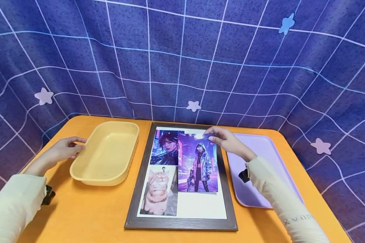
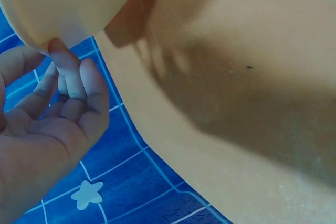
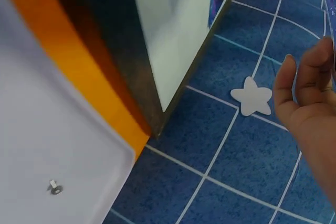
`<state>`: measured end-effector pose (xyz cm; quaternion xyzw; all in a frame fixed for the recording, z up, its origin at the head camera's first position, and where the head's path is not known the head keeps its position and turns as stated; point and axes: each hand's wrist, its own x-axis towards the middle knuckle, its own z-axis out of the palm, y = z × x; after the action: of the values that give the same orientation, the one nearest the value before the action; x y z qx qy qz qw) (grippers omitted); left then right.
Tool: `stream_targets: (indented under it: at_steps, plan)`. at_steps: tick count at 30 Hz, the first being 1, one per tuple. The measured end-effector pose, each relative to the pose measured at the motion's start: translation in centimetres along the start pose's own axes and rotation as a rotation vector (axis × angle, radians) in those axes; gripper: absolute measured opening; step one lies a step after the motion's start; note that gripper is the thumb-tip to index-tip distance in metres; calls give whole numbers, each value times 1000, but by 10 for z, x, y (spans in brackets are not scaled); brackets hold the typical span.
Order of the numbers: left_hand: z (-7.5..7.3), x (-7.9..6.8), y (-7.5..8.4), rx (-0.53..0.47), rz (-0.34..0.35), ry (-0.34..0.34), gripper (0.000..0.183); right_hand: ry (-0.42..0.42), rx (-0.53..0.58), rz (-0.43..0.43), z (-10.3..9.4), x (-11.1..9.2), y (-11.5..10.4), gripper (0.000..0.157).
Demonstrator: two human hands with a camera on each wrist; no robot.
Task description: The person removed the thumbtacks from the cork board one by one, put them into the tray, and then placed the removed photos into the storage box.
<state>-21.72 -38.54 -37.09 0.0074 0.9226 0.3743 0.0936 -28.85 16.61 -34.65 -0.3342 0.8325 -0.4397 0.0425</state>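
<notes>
A picture print [image 1: 197, 168] of a hooded figure in a silvery jacket is pinched at its top right corner by my right hand [image 1: 223, 137]. It overlaps the right half of a dark-framed white board [image 1: 200, 206]. On the board's left side are a print of a dark-haired figure [image 1: 164, 148] and a cat photo [image 1: 159, 197] with a small metal pin [image 1: 163, 168] at its top. My left hand [image 1: 65, 148] is at the left rim of a yellow basin [image 1: 109, 152], fingers loosely bent, a fingertip at the rim in the left wrist view.
Right of the board lies a lilac tray [image 1: 261, 148]. The right wrist view shows a small metal pin [image 3: 55, 187] on it. An orange table [image 1: 88, 209] carries everything, its far edge against a blue gridded curtain [image 1: 170, 67] with stars.
</notes>
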Motion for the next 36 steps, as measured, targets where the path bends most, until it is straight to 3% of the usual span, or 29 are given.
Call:
stream_targets:
  at_steps: [9,19,36]
  plan:
    - [0,-3,-4,-33,47,13,49,-49,52,54,-3,10,2,19]
    - [1,-1,-6,-17,42,16,51,-31,132,89,-5,22,3,21]
    - [4,-2,-9,-20,75,46,48,-16,163,10,32,71,-20,22]
